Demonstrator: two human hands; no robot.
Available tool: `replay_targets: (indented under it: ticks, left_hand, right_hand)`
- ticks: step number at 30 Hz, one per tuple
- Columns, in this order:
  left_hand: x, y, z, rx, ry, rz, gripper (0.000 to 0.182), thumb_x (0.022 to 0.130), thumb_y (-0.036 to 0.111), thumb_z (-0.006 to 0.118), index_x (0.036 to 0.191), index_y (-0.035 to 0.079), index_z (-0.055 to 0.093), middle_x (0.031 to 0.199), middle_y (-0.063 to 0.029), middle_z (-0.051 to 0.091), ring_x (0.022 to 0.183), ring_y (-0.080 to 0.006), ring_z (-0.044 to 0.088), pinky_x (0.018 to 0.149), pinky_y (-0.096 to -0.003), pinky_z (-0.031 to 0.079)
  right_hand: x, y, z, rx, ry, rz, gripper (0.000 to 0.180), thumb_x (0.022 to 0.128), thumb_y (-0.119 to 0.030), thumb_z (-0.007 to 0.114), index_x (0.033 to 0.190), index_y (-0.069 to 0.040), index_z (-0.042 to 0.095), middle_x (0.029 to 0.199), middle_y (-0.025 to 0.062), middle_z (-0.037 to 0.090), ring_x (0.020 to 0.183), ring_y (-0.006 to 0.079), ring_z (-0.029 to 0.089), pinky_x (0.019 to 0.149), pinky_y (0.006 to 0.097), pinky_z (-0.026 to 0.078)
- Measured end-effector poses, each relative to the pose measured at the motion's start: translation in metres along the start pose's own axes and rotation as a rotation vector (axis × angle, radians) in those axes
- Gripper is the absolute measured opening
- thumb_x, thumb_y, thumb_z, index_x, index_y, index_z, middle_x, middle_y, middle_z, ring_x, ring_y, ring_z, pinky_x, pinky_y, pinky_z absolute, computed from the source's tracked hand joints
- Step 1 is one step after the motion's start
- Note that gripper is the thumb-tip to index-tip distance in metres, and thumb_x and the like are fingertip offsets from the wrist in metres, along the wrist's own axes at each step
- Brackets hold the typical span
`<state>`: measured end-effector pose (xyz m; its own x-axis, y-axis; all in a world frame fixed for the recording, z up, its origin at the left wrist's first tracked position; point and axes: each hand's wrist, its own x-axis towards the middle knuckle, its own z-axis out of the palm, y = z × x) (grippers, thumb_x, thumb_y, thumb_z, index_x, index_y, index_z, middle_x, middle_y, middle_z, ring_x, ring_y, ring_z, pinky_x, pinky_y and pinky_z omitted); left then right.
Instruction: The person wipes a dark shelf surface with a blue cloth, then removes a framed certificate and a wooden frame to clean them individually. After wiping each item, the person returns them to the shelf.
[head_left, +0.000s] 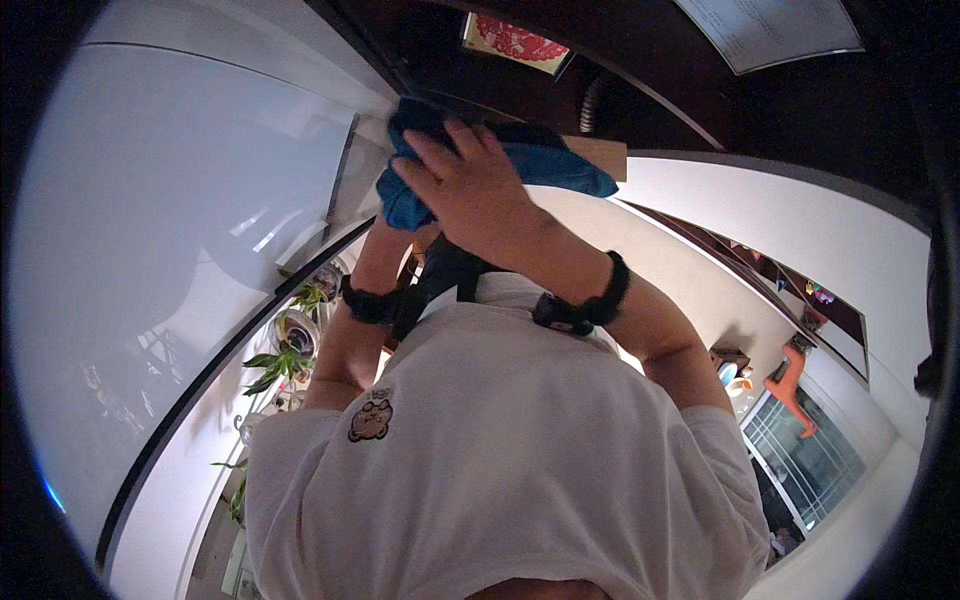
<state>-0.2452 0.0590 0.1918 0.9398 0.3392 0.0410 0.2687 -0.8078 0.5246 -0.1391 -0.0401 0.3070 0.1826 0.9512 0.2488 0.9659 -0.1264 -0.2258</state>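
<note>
A dark blue cloth (551, 161) is bunched up at the top middle of the view. Over its left part lies my right hand (480, 187), with slightly parted fingers pressed onto the fabric. My left hand (411, 229) comes up from below and is mostly hidden behind the bunched cloth, so its grip does not show. To the right, the cloth's loose end hangs against a light wooden block or board end (604, 156). A black band circles each wrist.
A glossy pale panel (187, 172) with a dark edge stands close on the left. Ahead is a dark shelf unit (637, 97) with a red paper-cut picture (517, 41) and a sheet bearing writing (780, 34). Potted plants (277, 367) stand beyond the panel at lower left.
</note>
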Motion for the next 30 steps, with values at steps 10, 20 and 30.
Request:
replay_targets:
  ticks: [10, 20, 30]
  left_hand:
    - [-0.005, 0.045, -0.116, -0.578, 0.231, -0.327, 0.049, 0.071, -0.001, 0.069, 0.116, 0.003, 0.049, 0.105, -0.0122, 0.064, 0.098, -0.0215, 0.063, 0.082, -0.0331, 0.051]
    - [0.001, 0.059, -0.171, -0.718, 0.202, -0.227, 0.059, 0.075, 0.001, 0.062, 0.131, -0.001, 0.042, 0.109, -0.013, 0.061, 0.102, -0.0181, 0.06, 0.088, -0.0322, 0.05]
    - [-0.012, 0.084, -0.181, -0.631, 0.609, 0.174, 0.055, 0.094, 0.045, 0.05, 0.123, -0.001, 0.043, 0.105, -0.0123, 0.058, 0.095, -0.0182, 0.055, 0.082, -0.0326, 0.045]
  right_hand:
    - [-0.065, 0.06, -0.093, -0.109, 0.124, 0.123, 0.058, 0.067, -0.005, 0.071, 0.123, -0.015, 0.058, 0.126, 0.0078, 0.056, 0.116, 0.0287, 0.052, 0.097, 0.0414, 0.043]
    - [-0.084, 0.116, -0.099, 1.036, 0.378, 0.534, 0.055, 0.068, -0.023, 0.084, 0.115, -0.007, 0.06, 0.112, 0.0101, 0.063, 0.103, 0.0205, 0.061, 0.09, 0.034, 0.052]
    - [-0.041, 0.107, -0.131, 1.301, 0.81, 0.354, 0.035, 0.075, -0.019, 0.078, 0.105, -0.008, 0.062, 0.101, 0.0058, 0.062, 0.094, 0.0194, 0.063, 0.082, 0.0324, 0.052]
